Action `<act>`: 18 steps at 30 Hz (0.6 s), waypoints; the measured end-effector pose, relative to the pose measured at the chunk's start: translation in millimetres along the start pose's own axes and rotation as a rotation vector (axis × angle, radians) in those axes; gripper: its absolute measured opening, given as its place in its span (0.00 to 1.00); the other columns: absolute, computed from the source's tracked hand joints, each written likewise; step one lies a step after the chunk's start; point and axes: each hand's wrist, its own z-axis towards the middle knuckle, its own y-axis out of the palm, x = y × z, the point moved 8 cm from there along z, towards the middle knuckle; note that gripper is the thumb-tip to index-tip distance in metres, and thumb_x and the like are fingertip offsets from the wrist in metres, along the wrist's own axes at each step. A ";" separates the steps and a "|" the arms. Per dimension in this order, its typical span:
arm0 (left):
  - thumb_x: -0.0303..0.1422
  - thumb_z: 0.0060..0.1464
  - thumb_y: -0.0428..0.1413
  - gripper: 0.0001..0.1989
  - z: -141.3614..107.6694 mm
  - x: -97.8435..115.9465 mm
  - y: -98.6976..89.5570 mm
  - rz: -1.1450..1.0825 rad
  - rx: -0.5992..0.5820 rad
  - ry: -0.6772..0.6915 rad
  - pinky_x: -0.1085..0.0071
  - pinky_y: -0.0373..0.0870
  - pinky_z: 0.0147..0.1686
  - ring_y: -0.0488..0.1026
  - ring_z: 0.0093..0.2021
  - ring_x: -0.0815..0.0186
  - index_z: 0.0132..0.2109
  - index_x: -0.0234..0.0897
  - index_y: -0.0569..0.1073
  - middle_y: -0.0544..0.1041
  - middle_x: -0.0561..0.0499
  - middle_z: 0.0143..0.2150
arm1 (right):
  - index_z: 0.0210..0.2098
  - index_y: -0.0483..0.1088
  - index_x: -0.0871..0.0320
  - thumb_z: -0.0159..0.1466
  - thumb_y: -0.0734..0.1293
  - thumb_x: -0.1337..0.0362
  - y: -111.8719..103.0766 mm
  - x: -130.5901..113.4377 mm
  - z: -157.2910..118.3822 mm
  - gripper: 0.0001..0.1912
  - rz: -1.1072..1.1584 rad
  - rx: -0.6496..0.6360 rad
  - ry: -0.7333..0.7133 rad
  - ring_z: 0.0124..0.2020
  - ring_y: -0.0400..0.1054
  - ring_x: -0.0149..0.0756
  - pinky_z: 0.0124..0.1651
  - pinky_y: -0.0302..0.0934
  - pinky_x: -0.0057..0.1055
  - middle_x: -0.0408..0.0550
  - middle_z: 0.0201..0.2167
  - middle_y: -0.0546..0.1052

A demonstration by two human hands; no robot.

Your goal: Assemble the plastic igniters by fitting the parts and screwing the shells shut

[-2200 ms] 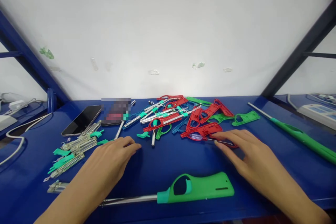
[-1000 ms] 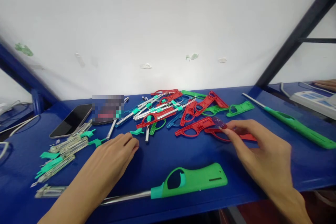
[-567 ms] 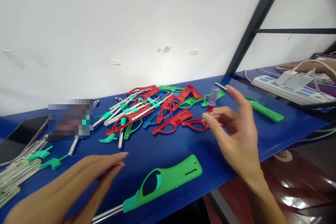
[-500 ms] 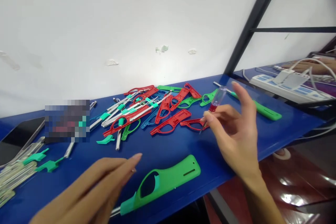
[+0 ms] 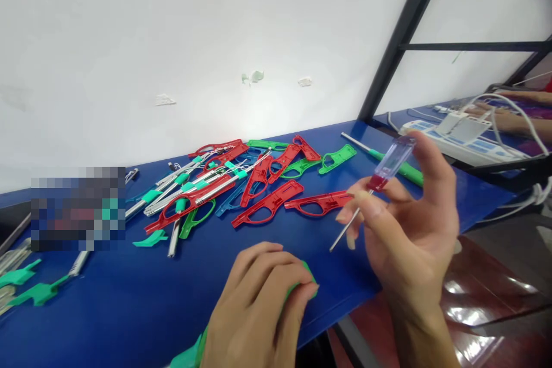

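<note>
My left hand point(image 5: 259, 305) is wrapped over a green stick lighter point(image 5: 188, 359) near the front edge of the blue table. Most of the lighter is hidden under the hand; green shows at its ends. In my right hand point(image 5: 409, 236) is a screwdriver point(image 5: 390, 164) with a clear and red handle. It is pinched between thumb and fingers above the table, its thin shaft slanting down to the left. The forefinger rests at the handle's top end. Behind the shaft lies a red half-shell handle point(image 5: 319, 205).
Red, green and blue half-shells point(image 5: 269, 204) and metal tubes with teal parts point(image 5: 176, 184) are piled by the wall. A loose teal piece point(image 5: 150, 239) lies left. Another green lighter point(image 5: 411, 173), a power strip point(image 5: 466, 141) and a co-worker's hand point(image 5: 504, 121) are right.
My left hand has moved right and closed over the green lighter. My right hand has raised and tilted the screwdriver. The view has shifted slightly to the right.
</note>
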 end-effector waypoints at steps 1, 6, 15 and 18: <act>0.27 0.73 0.57 0.09 1.2 -0.6 4.1 -0.008 0.000 -0.010 0.69 0.85 0.44 0.84 0.44 0.63 0.45 0.46 0.79 0.86 0.54 0.42 | 0.73 0.69 0.38 0.69 0.78 0.71 -0.2 -1.3 -0.9 0.38 0.009 0.000 -0.010 0.25 0.80 0.33 0.19 0.70 0.23 0.40 0.35 0.81; 0.27 0.74 0.57 0.08 -2.9 -5.7 18.8 -0.016 -0.041 -0.057 0.67 0.82 0.43 0.81 0.44 0.63 0.49 0.47 0.77 0.85 0.57 0.44 | 0.71 0.72 0.38 0.68 0.79 0.72 5.4 -2.9 -4.2 0.38 0.018 -0.052 -0.029 0.25 0.82 0.34 0.15 0.71 0.23 0.40 0.37 0.82; 0.25 0.72 0.60 0.10 -6.0 -8.6 21.0 0.001 -0.048 -0.054 0.70 0.81 0.43 0.78 0.44 0.64 0.49 0.49 0.80 0.82 0.55 0.45 | 0.68 0.74 0.36 0.66 0.78 0.78 15.7 -3.9 -4.9 0.39 0.067 -0.175 -0.012 0.24 0.83 0.31 0.18 0.72 0.18 0.37 0.38 0.83; 0.26 0.73 0.60 0.10 -5.4 -9.9 22.9 -0.011 -0.058 -0.073 0.70 0.80 0.42 0.78 0.43 0.64 0.49 0.49 0.81 0.82 0.55 0.45 | 0.69 0.73 0.37 0.66 0.78 0.79 19.4 -4.4 -7.7 0.40 0.075 -0.244 -0.020 0.26 0.85 0.30 0.21 0.72 0.15 0.38 0.39 0.85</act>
